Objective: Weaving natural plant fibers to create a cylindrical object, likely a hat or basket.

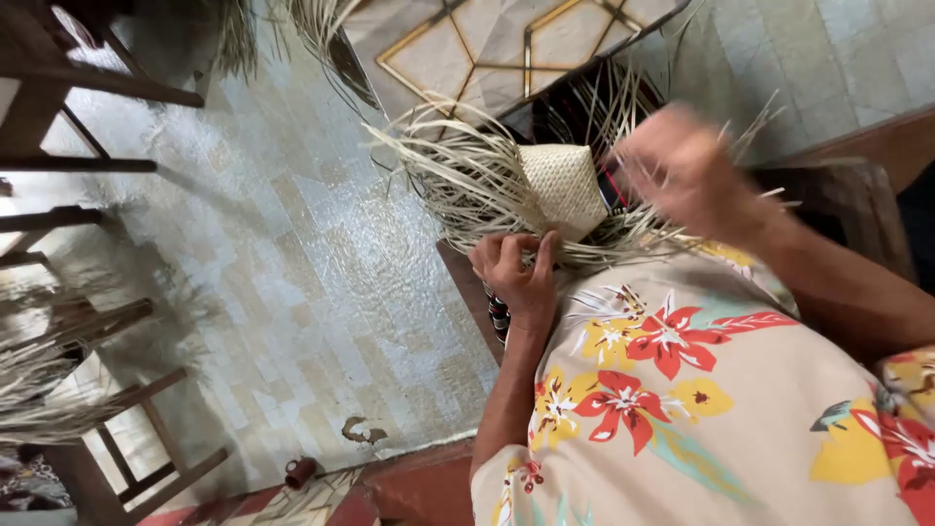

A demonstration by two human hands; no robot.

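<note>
A pale woven straw piece (565, 185) rests on my lap, and many loose straw strands (448, 166) fan out from its edges. My left hand (521, 268) is curled shut on the strands at the near edge of the weave, just above my floral shirt (701, 390). My right hand (682, 170) hovers at the right side of the weave, among the strands. It is blurred by motion, so its grip cannot be made out.
Wooden chairs (68, 175) stand at the left on a shiny tiled floor (292, 273), one bearing a bundle of dry straw (39, 380). A small brown cup (300, 472) sits on the floor. A dark wooden armrest (847, 195) is at my right.
</note>
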